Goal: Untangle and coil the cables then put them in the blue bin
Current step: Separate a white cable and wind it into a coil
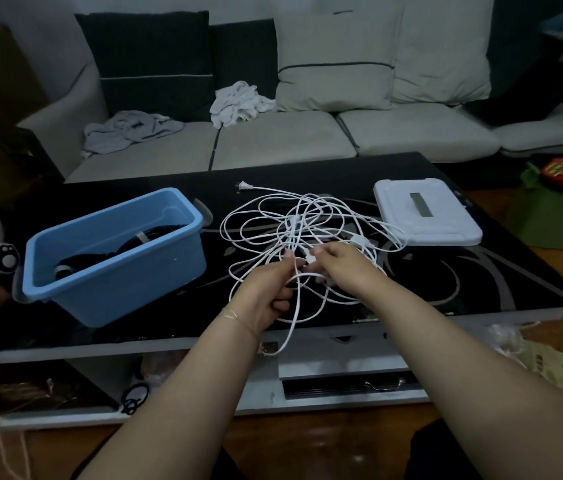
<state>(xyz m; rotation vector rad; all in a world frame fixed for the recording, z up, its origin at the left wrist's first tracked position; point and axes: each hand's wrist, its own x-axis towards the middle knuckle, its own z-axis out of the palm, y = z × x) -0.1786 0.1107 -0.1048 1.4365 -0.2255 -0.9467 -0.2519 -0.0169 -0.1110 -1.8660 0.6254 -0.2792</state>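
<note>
Both the left hand (266, 292) and right hand (339, 263) pinch strands of the white cable (273, 220) tangle; pulling hard could tighten its knots.

Both bare forearms reach forward, hands close together.
The left hand (266, 292) has fingers curled, thumb and forefinger pinching a white strand. The right hand (339, 261) sits just beside it, knuckles up, fingertips pinching a small white connector.

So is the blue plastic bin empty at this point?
Not empty. The blue plastic bin already holds dark cables; the tangled white cable is still out on the black table.
</note>
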